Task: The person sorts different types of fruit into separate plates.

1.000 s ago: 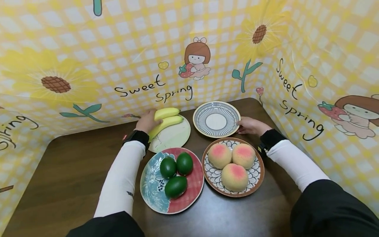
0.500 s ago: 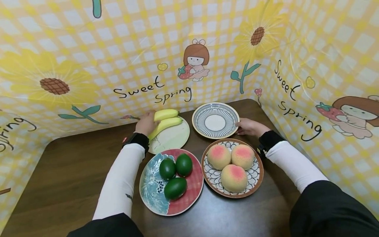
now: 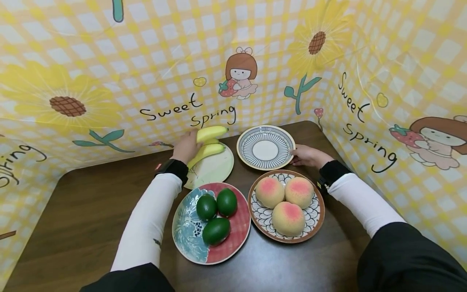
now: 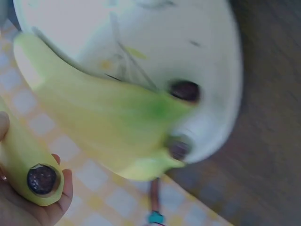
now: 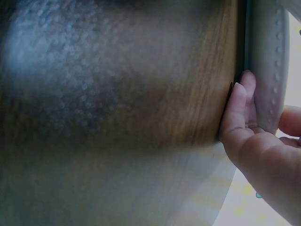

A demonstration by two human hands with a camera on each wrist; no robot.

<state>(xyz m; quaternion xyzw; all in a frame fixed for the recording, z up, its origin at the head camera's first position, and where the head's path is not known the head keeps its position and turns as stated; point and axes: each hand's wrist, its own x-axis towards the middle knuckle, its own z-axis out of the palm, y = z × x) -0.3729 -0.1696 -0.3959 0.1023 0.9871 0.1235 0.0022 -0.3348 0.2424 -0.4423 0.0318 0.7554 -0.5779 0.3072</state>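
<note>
Presently, one yellow banana (image 3: 212, 133) is in my left grip (image 3: 186, 145), with thumb and fingers curled round it, and its dark tip points out past my fingers. It is above the back part of a pale green plate (image 3: 221, 166). On this plate lie two other bananas (image 3: 211, 150), side by side; in the left wrist view they look apart from the one which I hold.

On the other side, my right grip (image 3: 308, 155) pinches the rim of a blue-lined plate (image 3: 265, 150), thumb at the top and fingers under the edge. I cannot tell if its base rests fully on the table (image 3: 91, 211).

Nearer to me is a red and blue plate (image 3: 235, 241) with three dark green fruits (image 3: 216, 232). Just beside it, a brown-rimmed plate (image 3: 321, 211) carries three peaches (image 3: 288, 219), each with a pink top. Behind the table and along its sides hangs a yellow checked cloth (image 3: 164, 61), on which sunflowers and the words "Sweet Spring" are printed.
</note>
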